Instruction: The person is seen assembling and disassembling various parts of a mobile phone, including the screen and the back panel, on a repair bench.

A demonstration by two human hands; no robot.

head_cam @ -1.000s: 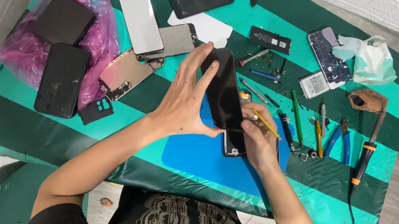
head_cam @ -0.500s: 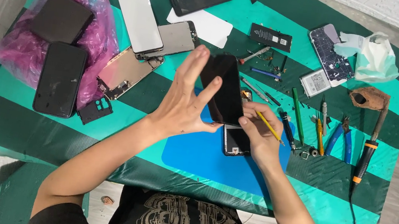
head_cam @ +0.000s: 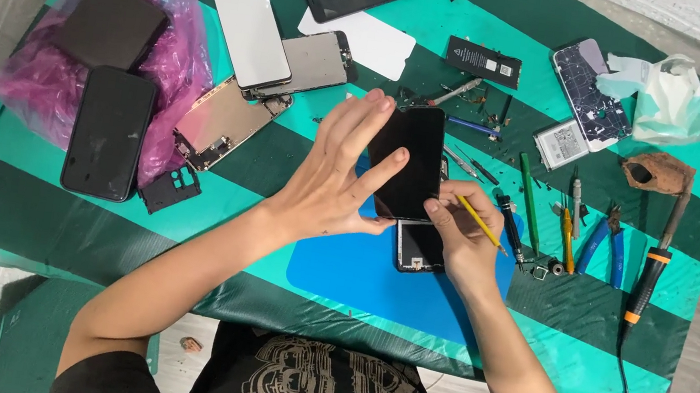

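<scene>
black screen panel [head_cam: 409, 161] tilted up further off phone body [head_cam: 418, 246] since earlier frame. left hand [head_cam: 336, 176] pinches panel edge; right hand [head_cam: 461, 236] grips yellow pry tool [head_cam: 480, 223] under it. lift slowly, keep angle low, watch flex.

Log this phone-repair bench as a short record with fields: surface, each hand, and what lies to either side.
Surface: green striped table cover with a blue mat
Left hand: left hand lifts a black phone screen, thumb under its lower edge
Right hand: right hand holds a thin yellow tool and steadies the phone body on the mat
Left side: black phone, pink plastic bag, metal back plates
Right side: blue-handled pliers, soldering iron, cracked phone back
</scene>
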